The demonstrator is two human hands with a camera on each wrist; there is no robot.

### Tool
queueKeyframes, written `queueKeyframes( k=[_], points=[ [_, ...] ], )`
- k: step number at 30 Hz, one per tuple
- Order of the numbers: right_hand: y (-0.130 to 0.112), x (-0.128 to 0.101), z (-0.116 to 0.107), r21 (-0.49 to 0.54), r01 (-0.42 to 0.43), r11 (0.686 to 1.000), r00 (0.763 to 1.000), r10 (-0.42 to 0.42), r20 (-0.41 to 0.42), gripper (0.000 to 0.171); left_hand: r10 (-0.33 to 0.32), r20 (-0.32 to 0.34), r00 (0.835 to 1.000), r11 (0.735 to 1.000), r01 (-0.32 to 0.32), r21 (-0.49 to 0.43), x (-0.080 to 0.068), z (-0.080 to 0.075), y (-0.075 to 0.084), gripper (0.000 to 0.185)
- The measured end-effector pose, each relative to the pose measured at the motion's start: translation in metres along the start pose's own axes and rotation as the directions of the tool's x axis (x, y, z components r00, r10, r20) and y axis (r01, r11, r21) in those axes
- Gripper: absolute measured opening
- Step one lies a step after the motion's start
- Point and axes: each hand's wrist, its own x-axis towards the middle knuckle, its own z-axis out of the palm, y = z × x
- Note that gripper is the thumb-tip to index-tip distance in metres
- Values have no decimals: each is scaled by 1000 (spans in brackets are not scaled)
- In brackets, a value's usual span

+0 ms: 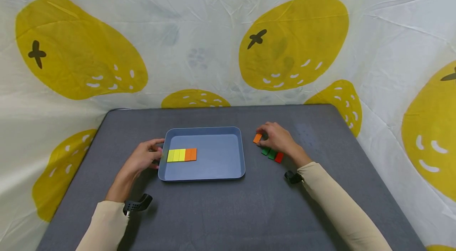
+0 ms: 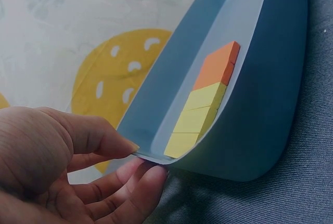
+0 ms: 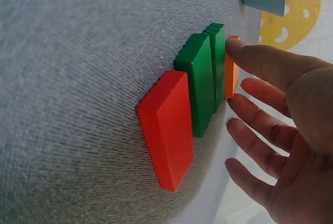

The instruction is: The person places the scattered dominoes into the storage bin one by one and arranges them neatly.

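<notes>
A blue tray (image 1: 201,129) lies on the grey table. A row of yellow tiles (image 1: 176,155) ending in an orange tile (image 1: 190,154) sits in its left part. My left hand (image 1: 158,150) pinches the tray's left rim; in the left wrist view the thumb lies on the rim and the fingers (image 2: 148,180) curl under it. Right of the tray, my right hand (image 1: 261,134) pinches a loose orange tile (image 1: 257,138) at its fingertips. Two green tiles (image 1: 268,152) and a red tile (image 1: 279,157) lie side by side just under that hand, also seen as green tiles (image 3: 200,83) and red tile (image 3: 166,125).
The table top (image 1: 213,211) is dark grey fabric with rounded far corners. A white cloth with yellow fruit prints (image 1: 292,41) hangs behind and on both sides. Black wrist mounts (image 1: 137,204) sit on both forearms.
</notes>
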Motion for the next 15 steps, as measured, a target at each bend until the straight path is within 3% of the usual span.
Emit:
queueKeyframes(
  k=[15],
  points=[
    [1,2,3,-40,-29,999,999,30,19,46,-14,-18,1000,1000,14,14,1,2,5,56]
  ],
)
